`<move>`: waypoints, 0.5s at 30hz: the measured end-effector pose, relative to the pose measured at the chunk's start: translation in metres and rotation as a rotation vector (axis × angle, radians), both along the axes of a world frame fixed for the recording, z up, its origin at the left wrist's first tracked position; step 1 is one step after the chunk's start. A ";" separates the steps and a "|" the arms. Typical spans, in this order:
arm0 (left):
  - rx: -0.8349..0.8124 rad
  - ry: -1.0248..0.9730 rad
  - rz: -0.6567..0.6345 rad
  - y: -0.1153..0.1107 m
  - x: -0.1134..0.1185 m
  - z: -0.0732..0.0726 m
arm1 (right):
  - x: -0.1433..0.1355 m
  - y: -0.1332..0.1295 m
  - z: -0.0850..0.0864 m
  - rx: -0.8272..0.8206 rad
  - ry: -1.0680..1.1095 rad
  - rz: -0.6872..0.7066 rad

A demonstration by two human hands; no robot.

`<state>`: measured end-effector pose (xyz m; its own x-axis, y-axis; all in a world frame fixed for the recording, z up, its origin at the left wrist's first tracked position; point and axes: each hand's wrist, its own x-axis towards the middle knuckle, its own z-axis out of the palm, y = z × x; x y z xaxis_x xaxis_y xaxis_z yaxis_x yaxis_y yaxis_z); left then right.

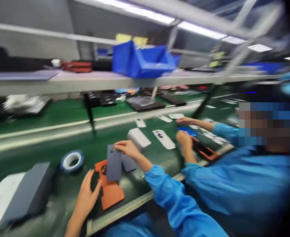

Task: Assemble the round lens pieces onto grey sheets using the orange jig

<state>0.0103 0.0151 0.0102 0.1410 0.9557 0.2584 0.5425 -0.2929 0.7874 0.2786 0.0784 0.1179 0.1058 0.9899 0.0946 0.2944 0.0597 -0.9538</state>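
My right hand (127, 148) pinches the top edge of a dark grey phone-shaped panel (114, 168), held upright-looking over an orange phone case part (112, 196). The panel hides part of the orange piece, which has a round camera cutout near its top. My left hand (87, 192) is beside the orange piece's left edge, thumb and fingers apart; whether it touches the piece is hard to tell. Under my right hand lies a second grey panel (128, 163). Just beyond is a stack of white cards (138, 138).
A blue-and-white tape roll (72, 161) and a stack of grey and white sheets (26, 191) lie left. White phone-shaped sheets (164, 139) lie further right. A co-worker in blue (236, 184) works at right, near another orange case (205, 149). Above runs a shelf with blue bins (145, 62).
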 end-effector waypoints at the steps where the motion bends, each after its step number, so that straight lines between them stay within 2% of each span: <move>1: -0.076 -0.018 0.007 -0.010 -0.005 -0.007 | -0.002 0.009 -0.013 -0.044 0.037 0.075; 3: -0.152 -0.080 0.048 -0.021 -0.003 -0.017 | -0.007 0.023 -0.036 -0.110 0.084 0.165; 5: -0.180 -0.134 0.099 -0.027 0.005 -0.023 | -0.014 0.030 -0.049 -0.152 0.104 0.215; 9: -0.163 -0.190 0.132 -0.038 0.017 -0.027 | -0.026 0.035 -0.056 -0.169 0.084 0.256; 15: -0.151 -0.167 0.142 -0.044 0.015 -0.021 | -0.036 0.034 -0.070 -0.231 0.073 0.288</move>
<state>0.0254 -0.0288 -0.0109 -0.0302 0.9924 0.1193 0.4282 -0.0950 0.8987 0.2426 0.1126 0.0477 -0.1818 0.9744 -0.1320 0.2276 -0.0889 -0.9697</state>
